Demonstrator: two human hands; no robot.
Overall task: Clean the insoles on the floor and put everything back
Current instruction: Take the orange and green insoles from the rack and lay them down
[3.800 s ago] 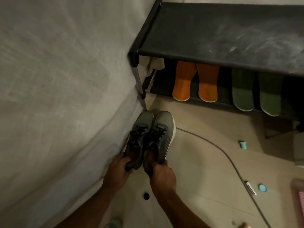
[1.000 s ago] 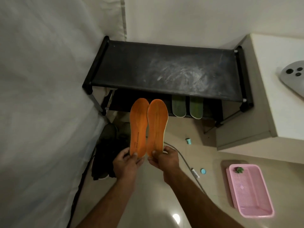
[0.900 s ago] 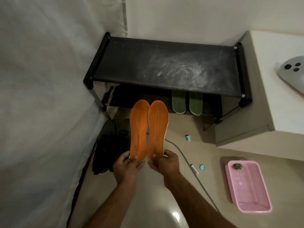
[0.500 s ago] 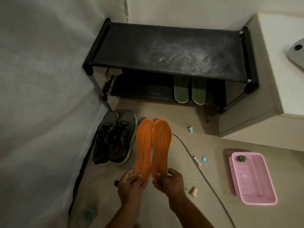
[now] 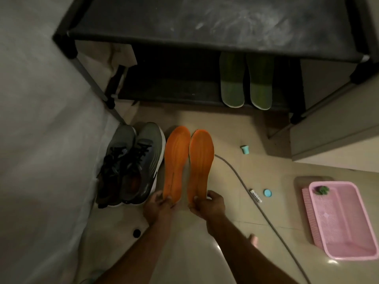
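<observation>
Left hand [image 5: 159, 203]: pinches the heel of the left flat orange foam insole [image 5: 176, 160].
Right hand [image 5: 207, 203]: pinches the heel of the right flat orange foam insole [image 5: 201, 162].
Change: 1 s ago the 2 insoles were held up before the black 2-tier shoe rack [image 5: 205, 21]; now they are lowered to the beige tiled floor [image 5: 235, 201], toes toward the rack, just beside the pair of grey lace-up running shoes [image 5: 131, 162].
Meaning: insoles appear staged for cleaning; release seems imminent.
Remaining: 2 green insoles [image 5: 246, 83] lie on the lower shelf.
Nearby: pink plastic basket [image 5: 344, 222]; grey cable [image 5: 256, 203] beside the right insole.
</observation>
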